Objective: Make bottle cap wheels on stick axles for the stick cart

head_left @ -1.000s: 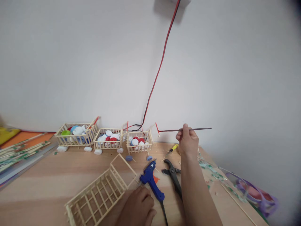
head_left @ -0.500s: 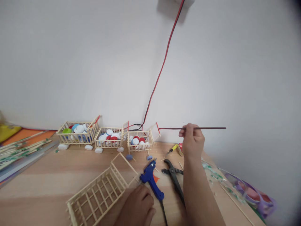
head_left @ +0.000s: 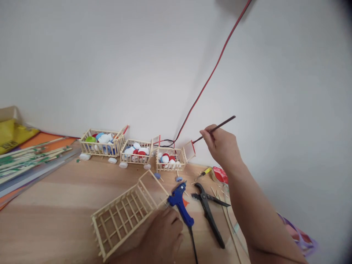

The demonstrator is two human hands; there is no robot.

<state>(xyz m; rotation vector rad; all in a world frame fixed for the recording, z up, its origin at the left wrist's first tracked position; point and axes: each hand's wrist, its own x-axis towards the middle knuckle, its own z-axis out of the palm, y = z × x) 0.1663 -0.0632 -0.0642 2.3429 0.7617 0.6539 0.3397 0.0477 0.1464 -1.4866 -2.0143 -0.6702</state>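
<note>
A thin dark paintbrush (head_left: 224, 122) is pinched in my right hand (head_left: 224, 145), its tip at the red-painted handle bar (head_left: 193, 147) of the nearest small stick cart (head_left: 172, 160). That cart is filled with white and red bottle caps. My left hand (head_left: 165, 231) rests on the table, its fingers curled and nothing visible in them. Beside it lie a larger unpainted stick cart (head_left: 129, 211), tilted across the table, and a blue hot glue gun (head_left: 181, 205). Black pliers (head_left: 207, 212) lie below my right forearm.
Two more cap-filled carts (head_left: 103, 143) with white wheels stand along the wall. Green-marked sticks (head_left: 30, 157) and a yellow bag (head_left: 13, 135) are at the left. A yellow-handled cutter (head_left: 205, 172) and a red-filled container (head_left: 220, 175) sit at the right. A red-black cable (head_left: 209, 79) hangs down the wall.
The brush in my right hand has gone from level to slanting, its rear end raised, the tip staying at the red bar. My left hand stays by the glue gun. The view has shifted.
</note>
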